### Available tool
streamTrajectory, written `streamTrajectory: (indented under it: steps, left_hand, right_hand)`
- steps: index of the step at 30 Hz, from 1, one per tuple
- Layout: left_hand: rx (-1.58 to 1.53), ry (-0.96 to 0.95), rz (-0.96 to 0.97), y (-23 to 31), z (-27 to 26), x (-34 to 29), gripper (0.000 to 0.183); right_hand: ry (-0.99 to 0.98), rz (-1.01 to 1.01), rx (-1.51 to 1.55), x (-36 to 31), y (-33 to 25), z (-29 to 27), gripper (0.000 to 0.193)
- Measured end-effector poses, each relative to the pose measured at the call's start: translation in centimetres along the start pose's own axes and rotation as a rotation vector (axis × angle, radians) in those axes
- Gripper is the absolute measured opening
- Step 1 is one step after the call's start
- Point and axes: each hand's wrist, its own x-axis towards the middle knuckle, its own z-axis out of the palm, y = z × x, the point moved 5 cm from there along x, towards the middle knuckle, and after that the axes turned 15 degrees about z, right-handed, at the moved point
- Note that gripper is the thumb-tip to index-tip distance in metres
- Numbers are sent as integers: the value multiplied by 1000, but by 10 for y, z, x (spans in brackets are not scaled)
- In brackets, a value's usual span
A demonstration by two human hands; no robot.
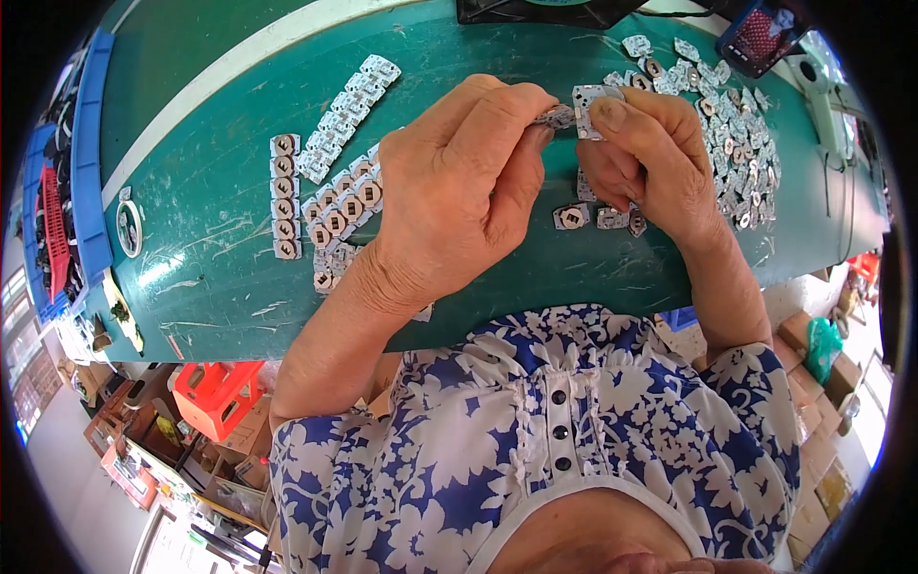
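My left hand (454,182) is closed in a pinch over the table. A small circuit board (555,117) shows at its fingertips, tilted and partly hidden. Close beside it, my right hand (660,153) grips a white circuit board (583,99) between thumb and curled fingers. The two boards nearly meet; I cannot tell whether they touch. Below the right hand lie several loose boards (572,217) with round metal parts. Left of my left hand are a column of joined boards (286,196) and a slanting strip of white boards (349,119), with further strips partly behind the hand.
A large pile of loose boards (736,143) spreads over the right of the green table (210,249). At the left are a roll of tape (129,228) and a blue crate (91,163). A phone (760,36) stands at the far right. A red stool (218,397) is below.
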Motion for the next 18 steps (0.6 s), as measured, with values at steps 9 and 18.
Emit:
streamTrajectory:
  steps: [9, 18]
  left_hand:
    - [7, 160, 49, 0, -4, 0, 22]
    - [-235, 118, -168, -14, -8, -3, 18]
  right_hand:
    - [6, 49, 86, 0, 3, 1, 43]
    - [87, -31, -475, -3, -18, -8, 36]
